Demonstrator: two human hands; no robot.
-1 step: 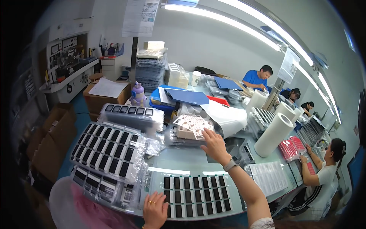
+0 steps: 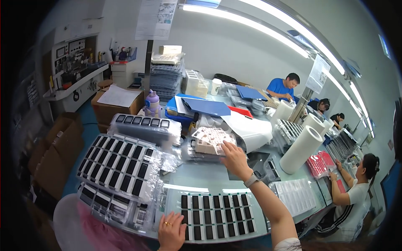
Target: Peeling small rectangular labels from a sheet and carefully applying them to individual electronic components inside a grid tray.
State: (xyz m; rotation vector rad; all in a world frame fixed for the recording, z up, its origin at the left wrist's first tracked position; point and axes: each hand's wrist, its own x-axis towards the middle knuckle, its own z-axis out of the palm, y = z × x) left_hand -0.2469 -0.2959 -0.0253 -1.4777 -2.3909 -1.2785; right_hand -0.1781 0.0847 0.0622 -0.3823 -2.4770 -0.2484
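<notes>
In the head view, the landmark is the flat grid of black rectangular panels with white strips (image 2: 218, 216), its long axis running left to right on the pale green, glossy tabletop (image 2: 201, 173). The left hand (image 2: 171, 231) rests at the grid's left end, fingers loosely bent and slightly apart, with nothing visibly gripped. The right hand (image 2: 235, 160) reaches past the grid's far edge, half open, its fingertips at the fanned white sheets with reddish printed marks (image 2: 209, 134); whether it pinches one I cannot tell. Those sheets lie beyond the grid on a tan, box-like block (image 2: 204, 147), ahead and to the left of the right hand, which is the nearer one. Left of the grid stand plastic-wrapped trays of black panels (image 2: 113, 165).
</notes>
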